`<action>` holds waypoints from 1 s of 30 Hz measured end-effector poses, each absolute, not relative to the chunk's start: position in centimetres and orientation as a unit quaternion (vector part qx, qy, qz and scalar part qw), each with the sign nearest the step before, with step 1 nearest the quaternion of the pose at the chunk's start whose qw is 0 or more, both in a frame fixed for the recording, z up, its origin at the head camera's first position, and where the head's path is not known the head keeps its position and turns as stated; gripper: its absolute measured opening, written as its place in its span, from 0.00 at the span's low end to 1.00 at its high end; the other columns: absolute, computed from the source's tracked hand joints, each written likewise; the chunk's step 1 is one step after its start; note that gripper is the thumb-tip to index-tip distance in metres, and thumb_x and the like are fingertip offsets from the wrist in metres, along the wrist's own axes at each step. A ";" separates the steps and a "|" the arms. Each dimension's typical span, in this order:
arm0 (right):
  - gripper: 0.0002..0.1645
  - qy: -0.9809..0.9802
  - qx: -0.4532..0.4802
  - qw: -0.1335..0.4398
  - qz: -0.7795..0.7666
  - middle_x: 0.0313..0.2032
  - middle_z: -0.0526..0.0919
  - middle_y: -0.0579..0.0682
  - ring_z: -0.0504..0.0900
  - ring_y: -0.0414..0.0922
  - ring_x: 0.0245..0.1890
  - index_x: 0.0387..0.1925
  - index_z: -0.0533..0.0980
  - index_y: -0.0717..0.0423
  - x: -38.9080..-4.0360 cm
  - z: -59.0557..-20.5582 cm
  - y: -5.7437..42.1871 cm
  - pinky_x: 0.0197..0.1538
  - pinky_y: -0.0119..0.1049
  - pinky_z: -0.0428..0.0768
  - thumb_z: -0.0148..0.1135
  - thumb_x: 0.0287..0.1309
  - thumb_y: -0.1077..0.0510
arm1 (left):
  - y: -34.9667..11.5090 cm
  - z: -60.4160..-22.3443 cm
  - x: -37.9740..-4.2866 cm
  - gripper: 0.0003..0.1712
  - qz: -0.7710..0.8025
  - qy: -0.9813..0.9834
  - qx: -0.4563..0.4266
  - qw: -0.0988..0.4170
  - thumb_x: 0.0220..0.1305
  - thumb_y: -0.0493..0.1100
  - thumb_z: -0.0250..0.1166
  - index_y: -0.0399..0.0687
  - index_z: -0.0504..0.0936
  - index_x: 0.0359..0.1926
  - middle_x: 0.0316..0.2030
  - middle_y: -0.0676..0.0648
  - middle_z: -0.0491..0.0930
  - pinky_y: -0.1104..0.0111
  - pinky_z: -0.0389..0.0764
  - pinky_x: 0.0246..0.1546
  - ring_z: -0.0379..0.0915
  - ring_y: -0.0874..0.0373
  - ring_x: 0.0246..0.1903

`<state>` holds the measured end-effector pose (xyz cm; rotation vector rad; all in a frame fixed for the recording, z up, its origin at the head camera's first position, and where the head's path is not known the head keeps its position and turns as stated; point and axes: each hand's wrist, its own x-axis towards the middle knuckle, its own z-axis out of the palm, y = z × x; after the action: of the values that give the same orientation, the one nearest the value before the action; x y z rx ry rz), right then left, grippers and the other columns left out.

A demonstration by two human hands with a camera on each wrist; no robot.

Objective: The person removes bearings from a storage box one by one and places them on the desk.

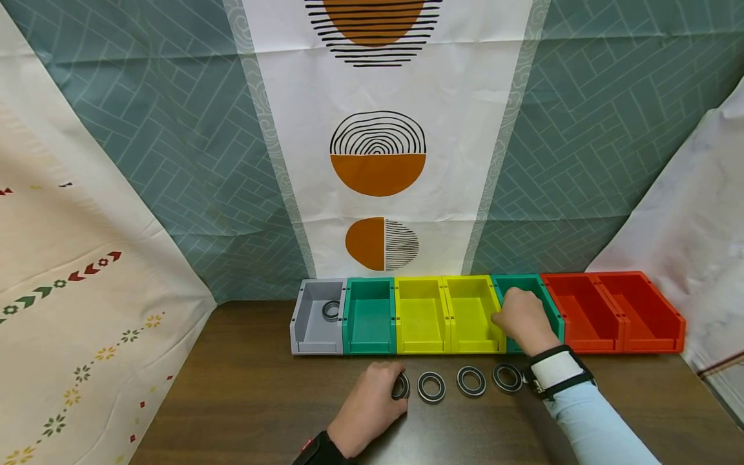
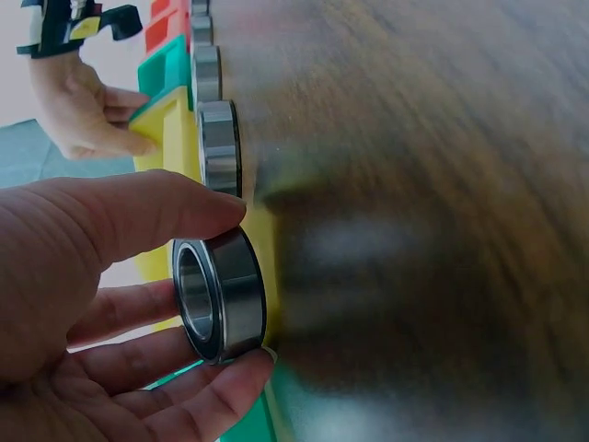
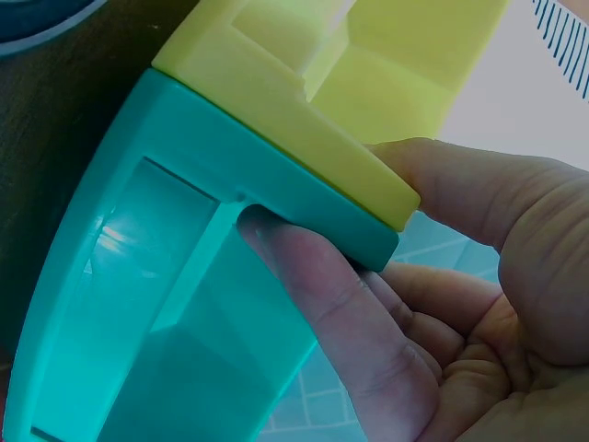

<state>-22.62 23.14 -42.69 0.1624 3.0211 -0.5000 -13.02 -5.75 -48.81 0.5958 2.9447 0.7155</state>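
Observation:
My left hand [image 1: 371, 402] pinches a ball bearing [image 2: 241, 293] between thumb and fingers, at the left end of a row of bearings on the table. In the left wrist view its steel rim and dark seal show clearly. At the right, my right hand [image 1: 526, 318] grips the adjoining walls of a yellow bin [image 3: 276, 120] and a green bin [image 3: 129, 239]. Its thumb is on the yellow side, and a finger reaches into the green one. Three more bearings, a left one [image 1: 432, 387], a middle one [image 1: 471, 382] and a right one [image 1: 508, 378], lie between the hands.
Bins stand side by side along the back of the wooden table [image 1: 244, 387]. A grey bin [image 1: 316, 347] at the left end holds one bearing [image 1: 330, 310]. Next to it are another green bin [image 1: 369, 316] and a yellow bin [image 1: 420, 316]. Red bins [image 1: 653, 316] form the right end.

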 end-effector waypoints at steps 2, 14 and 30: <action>0.17 0.984 0.054 0.039 -0.163 0.17 0.66 0.52 0.70 0.47 0.19 0.21 0.69 0.62 -22.6 -42.7 23.1 0.21 0.35 0.69 0.63 0.51 0.54 | -5.8 -48.8 -13.1 0.26 0.230 0.953 0.194 0.024 0.44 0.44 0.71 0.44 0.78 0.48 0.41 0.50 0.77 0.70 0.73 0.40 0.69 0.63 0.40; 0.17 0.983 0.061 0.049 -0.165 0.19 0.68 0.53 0.70 0.47 0.20 0.25 0.69 0.64 -22.6 -42.6 23.1 0.22 0.35 0.70 0.63 0.51 0.54 | -6.0 -49.0 -13.3 0.24 0.215 0.956 0.202 0.016 0.45 0.45 0.71 0.45 0.79 0.46 0.39 0.52 0.77 0.69 0.73 0.39 0.68 0.60 0.40; 0.18 0.984 0.059 0.049 -0.160 0.18 0.68 0.53 0.70 0.47 0.20 0.25 0.69 0.63 -22.8 -42.8 23.2 0.22 0.34 0.70 0.64 0.51 0.53 | -5.9 -49.1 -13.6 0.24 0.202 0.959 0.198 0.026 0.46 0.49 0.73 0.46 0.79 0.46 0.36 0.53 0.76 0.70 0.72 0.35 0.65 0.62 0.36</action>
<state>-22.79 23.18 -42.81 0.1809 2.9994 -0.4879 -13.62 -5.93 -49.11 0.6111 2.9639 0.6237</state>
